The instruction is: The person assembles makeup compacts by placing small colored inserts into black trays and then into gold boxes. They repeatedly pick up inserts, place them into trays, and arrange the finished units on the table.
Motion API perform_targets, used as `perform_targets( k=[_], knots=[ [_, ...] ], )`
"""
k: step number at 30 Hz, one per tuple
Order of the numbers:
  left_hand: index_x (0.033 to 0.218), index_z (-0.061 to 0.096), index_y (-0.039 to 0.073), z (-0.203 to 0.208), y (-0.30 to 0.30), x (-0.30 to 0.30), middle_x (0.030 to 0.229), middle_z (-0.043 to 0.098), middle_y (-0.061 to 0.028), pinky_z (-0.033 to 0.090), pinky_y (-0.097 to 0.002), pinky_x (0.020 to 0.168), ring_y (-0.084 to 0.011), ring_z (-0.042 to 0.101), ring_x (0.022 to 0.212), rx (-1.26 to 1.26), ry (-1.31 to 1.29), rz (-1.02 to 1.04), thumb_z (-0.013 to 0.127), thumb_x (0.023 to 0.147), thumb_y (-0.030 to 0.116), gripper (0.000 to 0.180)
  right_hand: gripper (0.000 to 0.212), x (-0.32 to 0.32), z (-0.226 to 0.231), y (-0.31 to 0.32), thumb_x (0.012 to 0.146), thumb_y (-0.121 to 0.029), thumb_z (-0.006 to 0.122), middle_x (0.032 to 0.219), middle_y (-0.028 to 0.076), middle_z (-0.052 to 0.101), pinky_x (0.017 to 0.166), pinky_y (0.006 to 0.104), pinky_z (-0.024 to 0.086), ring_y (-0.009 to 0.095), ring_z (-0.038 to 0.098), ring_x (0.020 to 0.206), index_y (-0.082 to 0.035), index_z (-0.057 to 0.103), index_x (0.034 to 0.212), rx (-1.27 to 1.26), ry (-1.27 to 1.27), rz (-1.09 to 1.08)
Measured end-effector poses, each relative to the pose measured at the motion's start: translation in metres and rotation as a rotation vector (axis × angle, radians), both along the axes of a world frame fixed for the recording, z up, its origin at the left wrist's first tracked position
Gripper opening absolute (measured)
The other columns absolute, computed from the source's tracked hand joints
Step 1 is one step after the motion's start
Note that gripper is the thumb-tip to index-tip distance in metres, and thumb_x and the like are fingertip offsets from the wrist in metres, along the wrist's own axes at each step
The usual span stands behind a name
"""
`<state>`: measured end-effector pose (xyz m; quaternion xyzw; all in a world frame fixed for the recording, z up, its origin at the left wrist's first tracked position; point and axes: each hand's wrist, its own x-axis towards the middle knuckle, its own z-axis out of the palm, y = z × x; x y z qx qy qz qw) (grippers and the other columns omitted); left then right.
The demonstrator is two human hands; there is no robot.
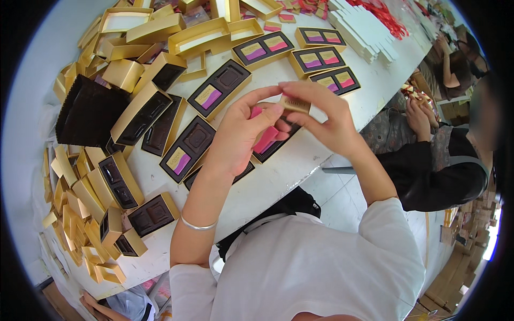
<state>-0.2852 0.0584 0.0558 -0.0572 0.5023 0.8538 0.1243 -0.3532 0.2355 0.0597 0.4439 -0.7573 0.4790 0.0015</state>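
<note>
Over the near edge of the table, both my hands are raised and close together. My right hand point(333, 119) pinches a small gold packet point(296, 105) between thumb and fingers. Against my left palm lies a small pink packet point(265, 140), held by the curled fingers of my left hand point(235, 131). Beneath them is a partly hidden dark-lined box point(276, 150). Left of my hands, one gold-edged box point(219, 88) and another box point(188, 148) each hold a purple-and-gold packet beside an unfilled well. Farther off, a filled box point(263, 50) holds two packets.
Gold box parts point(80, 198) are heaped along the left, with a dark brown sheet point(91, 111) among them. White card strips point(361, 29) and red ribbon point(383, 18) lie at the far right. A seated person point(439, 171) works at right; another person's arm point(101, 306) shows lower left.
</note>
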Motion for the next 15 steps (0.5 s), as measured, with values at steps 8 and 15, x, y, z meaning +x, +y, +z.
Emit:
perform_targets(
  k=[8,15],
  knots=[
    [0.116,0.049,-0.003,0.007,-0.005,0.001,0.075,0.062,-0.0105,0.049,-0.0258,0.055,-0.0133,0.058,0.061,0.118,-0.089,-0.259,0.060,0.085,0.010,0.035,0.022,0.012,-0.004,0.021,0.075,0.006,0.064,0.093,0.011,0.064,0.074,0.0308,0.049,0.023,0.060,0.084,0.000,0.065,0.096,-0.227,-0.284,0.148],
    [0.103,0.061,-0.003,0.014,-0.005,0.015,0.079,0.060,-0.0115,0.047,-0.0321,0.065,-0.0217,0.058,0.068,-1.382,0.207,0.038,0.069,0.079,0.027,0.039,0.017,0.001,-0.036,0.019,0.063,-0.003,0.070,0.083,0.008,0.057,0.067,0.0318,0.046,0.023,0.056,0.079,-0.001,0.063,0.078,0.161,0.592,0.049]
  ],
)
